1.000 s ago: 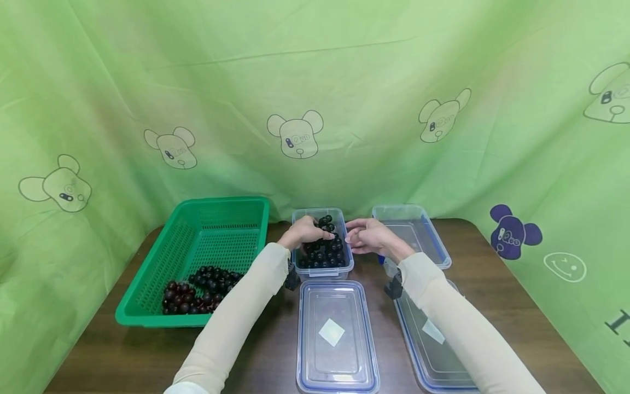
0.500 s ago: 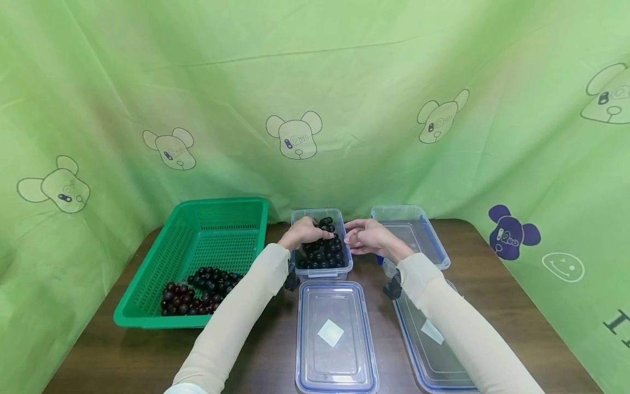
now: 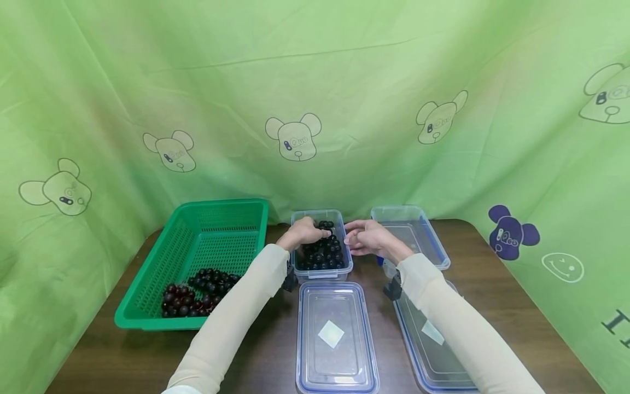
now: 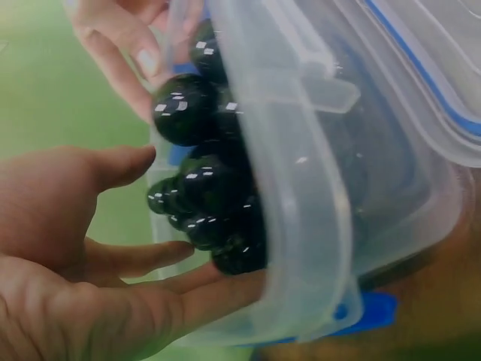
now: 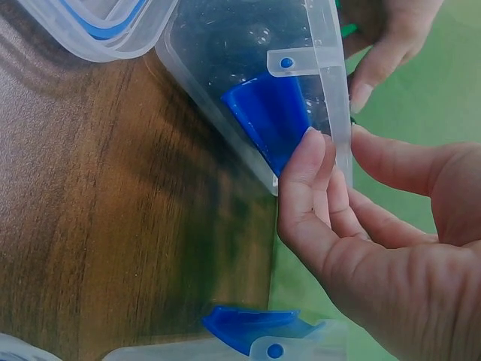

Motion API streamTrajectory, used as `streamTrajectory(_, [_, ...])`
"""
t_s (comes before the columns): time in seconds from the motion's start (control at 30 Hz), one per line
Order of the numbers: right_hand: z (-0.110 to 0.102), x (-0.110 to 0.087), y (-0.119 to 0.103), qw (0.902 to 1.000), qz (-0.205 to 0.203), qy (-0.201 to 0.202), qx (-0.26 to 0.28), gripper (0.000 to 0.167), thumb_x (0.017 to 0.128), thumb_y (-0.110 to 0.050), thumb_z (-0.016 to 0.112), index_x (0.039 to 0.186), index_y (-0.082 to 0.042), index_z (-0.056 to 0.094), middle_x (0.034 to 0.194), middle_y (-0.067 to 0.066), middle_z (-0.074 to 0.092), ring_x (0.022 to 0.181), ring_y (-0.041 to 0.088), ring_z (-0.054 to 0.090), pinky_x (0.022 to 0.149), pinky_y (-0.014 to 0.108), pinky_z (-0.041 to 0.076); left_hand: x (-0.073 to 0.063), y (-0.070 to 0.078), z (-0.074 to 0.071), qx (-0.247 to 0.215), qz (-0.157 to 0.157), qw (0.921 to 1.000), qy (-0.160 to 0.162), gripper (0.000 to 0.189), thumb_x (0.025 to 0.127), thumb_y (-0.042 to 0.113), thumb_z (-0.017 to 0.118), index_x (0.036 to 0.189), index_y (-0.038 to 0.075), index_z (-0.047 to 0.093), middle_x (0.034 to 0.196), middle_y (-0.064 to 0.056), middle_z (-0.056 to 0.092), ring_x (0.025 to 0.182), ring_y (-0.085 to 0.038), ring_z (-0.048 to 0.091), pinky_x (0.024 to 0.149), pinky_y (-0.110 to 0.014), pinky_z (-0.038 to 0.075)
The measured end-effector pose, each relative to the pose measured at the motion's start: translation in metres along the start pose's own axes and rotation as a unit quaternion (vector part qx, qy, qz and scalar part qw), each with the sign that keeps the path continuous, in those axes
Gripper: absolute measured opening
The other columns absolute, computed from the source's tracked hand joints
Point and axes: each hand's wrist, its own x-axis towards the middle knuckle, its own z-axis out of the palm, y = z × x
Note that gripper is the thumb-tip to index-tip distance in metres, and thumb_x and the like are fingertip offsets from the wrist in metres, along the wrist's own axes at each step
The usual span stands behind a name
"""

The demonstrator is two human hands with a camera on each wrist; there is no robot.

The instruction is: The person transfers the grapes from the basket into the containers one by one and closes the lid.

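A clear food container (image 3: 322,272) holding dark grapes (image 3: 322,257) stands at the back middle of the table. My left hand (image 3: 306,232) reaches over its left side. In the left wrist view, the left fingers (image 4: 214,297) extend into the container against the grapes, and the thumb stands apart from them. My right hand (image 3: 369,238) is at the right wall. The right wrist view shows its bent fingers (image 5: 301,188) against the outside by a blue latch (image 5: 270,113), with the thumb at the rim, pinching the wall.
A green basket (image 3: 143,273) with more grapes (image 3: 197,295) stands on the left. Another clear container (image 3: 408,232) sits at the back right. Two blue-edged lids (image 3: 337,361) lie in front, one partly under the right sleeve. A green curtain (image 3: 305,71) hangs behind the table.
My left thumb has shifted slightly to the left, and the grapes at the back of the container sit a little lower. My right hand stays at the wall.
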Motion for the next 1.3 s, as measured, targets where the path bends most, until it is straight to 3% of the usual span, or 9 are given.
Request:
streamTrajectory(0.13, [0.0,-0.001,0.0,1.0,-0.001,0.001,0.003,0.067,0.095,0.009,0.064,0.157,0.004,0.038,0.101,0.004,0.067,0.085,0.015,0.068,0.084,0.032,0.063,-0.005,0.003,-0.009,0.0,0.012,0.9999,0.005,0.051,0.103,0.039,0.067,0.133,-0.001,0.061,0.13,-0.017,0.064,0.116,-0.034,0.066,0.089,-0.052,0.064])
streamTrajectory(0.27, [0.0,0.0,0.001,1.0,-0.002,0.001,0.004,0.067,0.095,0.009,0.063,0.157,0.003,0.038,0.106,0.008,0.068,0.086,0.015,0.068,0.085,0.031,0.063,-0.011,0.005,-0.02,-0.03,0.022,0.9993,-0.005,0.035,0.105,0.036,0.065,0.106,0.002,0.061,0.094,-0.008,0.052,0.076,-0.021,0.054,0.078,-0.051,0.066])
streamTrajectory(0.33, [0.0,0.0,0.001,1.0,-0.004,-0.002,0.002,0.067,0.095,0.009,0.063,0.157,0.004,0.037,0.106,0.008,0.068,0.087,0.015,0.068,0.086,0.031,0.063,-0.016,0.006,-0.027,-0.03,0.028,0.9991,-0.012,0.033,0.106,0.036,0.064,0.1,0.003,0.059,0.088,-0.005,0.046,0.071,-0.017,0.045,0.078,-0.05,0.066])
streamTrajectory(0.47, [0.001,0.002,0.002,1.0,-0.004,-0.001,-0.003,0.067,0.095,0.009,0.063,0.157,0.005,0.037,0.103,0.005,0.067,0.086,0.015,0.067,0.085,0.031,0.063,-0.027,0.006,-0.041,-0.011,0.047,0.9988,-0.012,0.04,0.106,0.035,0.063,0.123,-0.002,0.063,0.113,-0.013,0.062,0.096,-0.026,0.064,0.079,-0.046,0.067])
streamTrajectory(0.63, [0.003,0.002,0.001,0.9998,-0.008,0.0,-0.017,0.068,0.093,0.011,0.062,0.156,0.006,0.037,0.105,0.008,0.067,0.085,0.015,0.067,0.086,0.032,0.063,-0.04,0.004,-0.059,0.011,0.058,0.9982,-0.009,0.055,0.107,0.036,0.061,0.149,0.002,0.054,0.146,-0.016,0.06,0.131,-0.034,0.062,0.086,-0.044,0.066])
streamTrajectory(0.8, [0.003,0.001,-0.001,0.9996,-0.015,0.0,-0.022,0.068,0.091,0.015,0.058,0.155,0.01,0.036,0.1,0.006,0.066,0.084,0.015,0.066,0.085,0.032,0.063,-0.05,-0.001,-0.075,0.011,0.063,0.998,-0.002,0.054,0.107,0.038,0.061,0.15,0.005,0.054,0.1,-0.009,0.066,0.095,-0.027,0.069,0.082,-0.038,0.066])
streamTrajectory(0.97, [0.003,0.001,0.0,0.9997,-0.017,0.0,-0.02,0.065,0.092,0.015,0.057,0.154,0.011,0.037,0.096,0.004,0.064,0.082,0.015,0.065,0.083,0.031,0.063,-0.056,-0.012,-0.086,0.019,0.067,0.9976,0.004,0.055,0.107,0.04,0.06,0.15,0.006,0.053,0.068,0.002,0.053,0.06,-0.013,0.051,0.07,-0.029,0.063])
streamTrajectory(1.1, [0.004,-0.001,-0.001,0.9995,-0.017,0.003,-0.025,0.064,0.092,0.014,0.058,0.153,0.011,0.038,0.101,0.008,0.067,0.083,0.016,0.068,0.087,0.034,0.064,-0.065,-0.022,-0.093,0.029,0.068,0.9972,0.012,0.05,0.108,0.039,0.059,0.147,0.009,0.056,0.072,0.0,0.059,0.063,-0.013,0.058,0.076,-0.034,0.063])
streamTrajectory(1.3, [0.004,-0.003,-0.002,0.9988,-0.021,0.023,-0.039,0.057,0.094,0.01,0.061,0.147,0.014,0.043,0.112,0.02,0.073,0.082,0.014,0.071,0.092,0.037,0.064,-0.079,-0.037,-0.099,0.053,0.074,0.9955,0.023,0.045,0.108,0.039,0.059,0.144,0.012,0.06,0.105,-0.01,0.071,0.084,-0.022,0.072,0.083,-0.043,0.062])
